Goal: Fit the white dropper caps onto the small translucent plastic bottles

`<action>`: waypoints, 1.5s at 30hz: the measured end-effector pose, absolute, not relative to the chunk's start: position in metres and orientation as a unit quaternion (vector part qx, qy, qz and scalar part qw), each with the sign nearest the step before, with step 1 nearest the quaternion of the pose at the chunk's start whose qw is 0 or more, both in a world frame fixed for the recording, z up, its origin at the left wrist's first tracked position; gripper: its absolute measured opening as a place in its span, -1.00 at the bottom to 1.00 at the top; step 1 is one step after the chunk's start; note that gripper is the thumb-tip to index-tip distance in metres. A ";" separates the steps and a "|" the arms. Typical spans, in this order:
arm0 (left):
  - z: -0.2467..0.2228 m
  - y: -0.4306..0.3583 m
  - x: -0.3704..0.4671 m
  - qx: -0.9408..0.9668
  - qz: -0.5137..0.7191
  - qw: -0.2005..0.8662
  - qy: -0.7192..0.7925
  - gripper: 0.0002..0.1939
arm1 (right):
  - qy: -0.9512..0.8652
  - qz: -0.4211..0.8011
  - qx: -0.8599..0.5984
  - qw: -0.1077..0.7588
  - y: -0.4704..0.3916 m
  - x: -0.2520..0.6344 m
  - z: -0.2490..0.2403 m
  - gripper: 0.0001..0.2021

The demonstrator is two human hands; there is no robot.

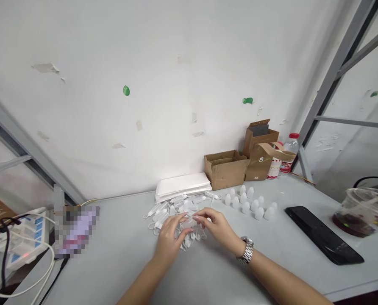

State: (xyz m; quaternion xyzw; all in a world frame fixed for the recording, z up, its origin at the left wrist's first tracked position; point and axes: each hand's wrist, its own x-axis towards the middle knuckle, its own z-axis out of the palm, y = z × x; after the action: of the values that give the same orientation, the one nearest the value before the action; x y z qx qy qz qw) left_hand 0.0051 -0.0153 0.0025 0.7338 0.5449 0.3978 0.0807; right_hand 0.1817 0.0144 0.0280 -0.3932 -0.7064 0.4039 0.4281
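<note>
Both of my hands meet at the middle of the table, over a loose pile of small translucent plastic pieces (160, 216), some with thin loops. My left hand (170, 233) is closed, thumb and fingers around a small translucent plastic piece (190, 222). Fingertips of my right hand (216, 224) pinch the same piece from the other side. Its exact shape is partly hidden by the fingers. Small round-ended pieces (193, 236) lie just below the hands. To the right, several frosted dome-topped plastic pieces (245, 207) stand upright in a group.
A white paper stack (182, 185) lies behind the pile, beside an open cardboard box (225, 173) and a brown paper bag (259, 163). On the right are a black slab-like object (324, 235) and a clear plastic cup (354, 216). A power strip (28, 237) with cables is at left.
</note>
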 end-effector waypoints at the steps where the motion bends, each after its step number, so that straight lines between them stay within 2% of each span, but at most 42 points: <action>1: 0.005 -0.015 0.003 0.733 0.390 0.060 0.554 -0.68 | -0.713 0.372 -0.399 0.440 0.017 0.186 0.030 -0.74; 4: 0.012 -0.010 -0.010 0.687 0.333 -0.027 0.645 -0.67 | -0.736 0.208 -0.444 0.467 0.033 0.209 0.038 -0.74; 8: 0.013 -0.003 -0.029 0.639 0.176 -0.095 0.743 -0.63 | -0.764 -0.024 -0.520 0.382 0.057 0.240 0.038 -0.72; 13: 0.003 0.000 -0.032 0.647 0.122 -0.096 0.747 -0.66 | -0.779 -0.117 -0.545 0.287 0.067 0.246 0.022 -0.68; 21: 0.006 0.002 -0.034 0.637 0.140 -0.045 0.757 -0.69 | -0.778 -0.131 -0.565 0.240 0.067 0.243 0.014 -0.74; 28: 0.004 0.005 -0.039 0.628 0.143 -0.017 0.765 -0.72 | -0.758 -0.138 -0.558 0.309 0.061 0.236 0.020 -0.63; 32: 0.002 0.006 -0.041 0.633 0.140 -0.017 0.761 -0.75 | -0.788 -0.082 -0.505 0.343 0.048 0.219 0.020 -0.64; 39: -0.003 0.008 -0.041 0.641 0.140 -0.020 0.754 -0.75 | -0.844 -0.006 -0.419 0.334 0.028 0.195 0.012 -0.70; 43: 0.004 0.008 -0.034 0.635 0.219 -0.012 0.741 -0.80 | -0.841 0.044 -0.409 0.351 0.025 0.195 0.015 -0.70; 45: 0.011 0.006 -0.029 0.642 0.284 0.021 0.712 -0.80 | -0.821 0.118 -0.414 0.375 0.024 0.195 0.020 -0.70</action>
State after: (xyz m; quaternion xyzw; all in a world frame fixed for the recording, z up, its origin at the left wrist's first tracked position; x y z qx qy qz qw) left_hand -0.0293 0.0055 0.0111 0.6415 0.7123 0.2839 0.0205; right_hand 0.1947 0.0239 0.0202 -0.4142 -0.8209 0.1181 0.3750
